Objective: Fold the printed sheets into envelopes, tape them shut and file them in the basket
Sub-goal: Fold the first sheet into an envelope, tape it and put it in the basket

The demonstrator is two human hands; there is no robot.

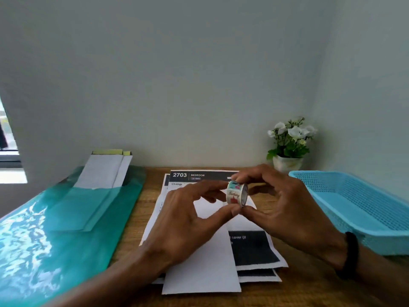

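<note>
A wooden table (pixel 307 282) runs up to a pale wall. Its left side is covered by a glossy teal plastic folder (pixel 39 235), with white folded envelopes (pixel 104 170) tucked into its pocket and sticking out toward the far left corner. Along the right edge sits a light blue mesh basket (pixel 358 209), and at the far right corner, just behind it, stands a small white pot of white flowers (pixel 288 142). In the middle of the table lies a stack of printed sheets (pixel 254 251) (the top one headed "2703 BEDROOM"), with a plain white folded sheet (pixel 205 267) lying on top toward the near edge. Above the stack both hands hold a small roll of patterned tape (pixel 237 193): the left hand (pixel 186 220) pinches its lower side between thumb and fingertips, and the right hand (pixel 287 204), with a black band (pixel 350 254) at the wrist, has fingers curled round its top and bottom
</note>
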